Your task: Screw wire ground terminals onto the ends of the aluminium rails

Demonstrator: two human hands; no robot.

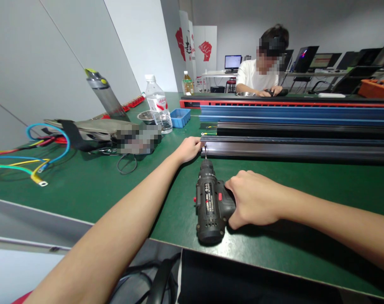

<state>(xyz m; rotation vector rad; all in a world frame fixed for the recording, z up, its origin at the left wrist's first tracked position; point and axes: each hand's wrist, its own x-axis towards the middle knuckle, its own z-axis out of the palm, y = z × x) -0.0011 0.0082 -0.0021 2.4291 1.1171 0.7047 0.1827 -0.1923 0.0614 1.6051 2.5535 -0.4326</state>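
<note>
My right hand (255,198) is wrapped round the handle of a black cordless drill (210,207), which lies low over the green table, pointing away from me. The drill's bit meets the left end of a dark metal profile (274,150), where a small light spot shows. My left hand (189,150) holds that same end of the profile, its fingertips partly hidden behind the edge. Just behind it, a green-yellow wire with a ring lug (207,134) sticks out by a black profile (290,128).
Blue profiles (274,114) and a long red-and-black rail (258,102) lie farther back. To the left stand a water bottle (158,105), a blue tray (180,118), a grey bag (97,128) and loose cables (49,158). Across the table a person (258,71) handles a dark tool.
</note>
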